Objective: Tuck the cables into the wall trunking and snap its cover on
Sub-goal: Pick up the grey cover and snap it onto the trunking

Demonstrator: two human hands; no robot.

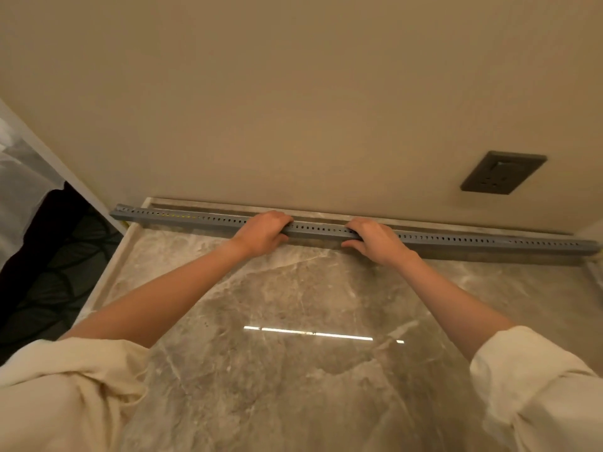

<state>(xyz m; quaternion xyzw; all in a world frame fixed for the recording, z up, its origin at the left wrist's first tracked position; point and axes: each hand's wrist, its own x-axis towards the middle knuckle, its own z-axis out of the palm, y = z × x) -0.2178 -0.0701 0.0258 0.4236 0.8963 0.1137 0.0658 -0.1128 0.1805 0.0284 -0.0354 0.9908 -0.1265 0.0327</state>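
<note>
Sleeves (65,386): cream, rolled, nearest the camera.
Counter (293,370): glossy marble.
Trunking (319,230): grey, slotted, lay along the far edge beside the wall (293,93).
Left hand (266,231): fingers curled over trunking, gripping.
Right hand (375,241): likewise gripped it.

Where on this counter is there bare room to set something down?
The marble counter is bare between the forearms and outside each. Crowded only at the back: the trunking spans the wall edge, gripped by the left hand and right hand.
</note>
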